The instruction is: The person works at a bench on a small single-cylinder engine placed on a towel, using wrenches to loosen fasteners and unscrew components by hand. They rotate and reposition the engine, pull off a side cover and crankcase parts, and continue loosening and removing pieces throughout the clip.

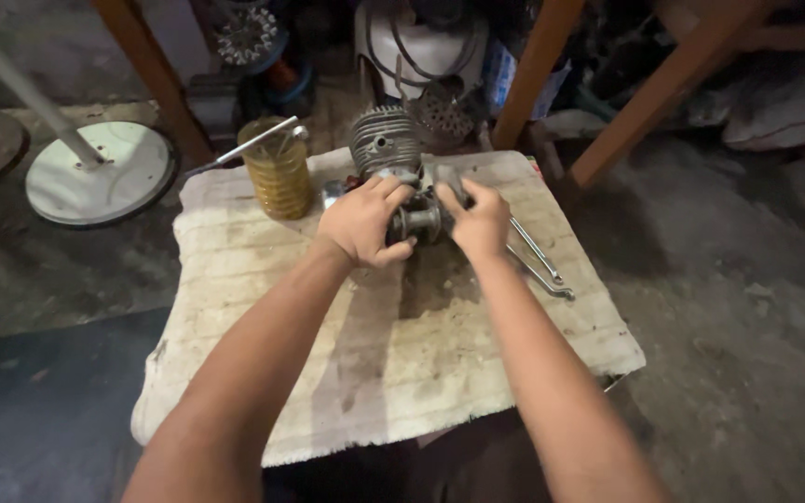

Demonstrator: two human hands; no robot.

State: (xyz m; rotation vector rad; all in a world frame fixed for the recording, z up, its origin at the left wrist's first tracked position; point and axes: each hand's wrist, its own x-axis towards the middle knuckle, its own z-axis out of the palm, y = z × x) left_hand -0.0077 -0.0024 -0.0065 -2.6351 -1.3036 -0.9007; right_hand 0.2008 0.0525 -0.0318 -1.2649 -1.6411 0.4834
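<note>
A small grey engine point(386, 142) with a finned cylinder stands at the far edge of a cloth-covered board point(263, 307). My left hand point(363, 222) is closed around the lower metal part of the engine point(418, 222). From the other side, my right hand point(479, 220) grips the same part, fingers curled over its top. The part between my hands is mostly hidden by my fingers.
A plastic jar of yellow liquid point(278, 169) stands left of the engine, with a metal rod point(246, 145) resting across it. Metal wrenches point(538, 256) lie on the cloth right of my hands. A round white stand base point(101, 172) sits on the floor at left. Wooden legs point(529, 74) rise behind.
</note>
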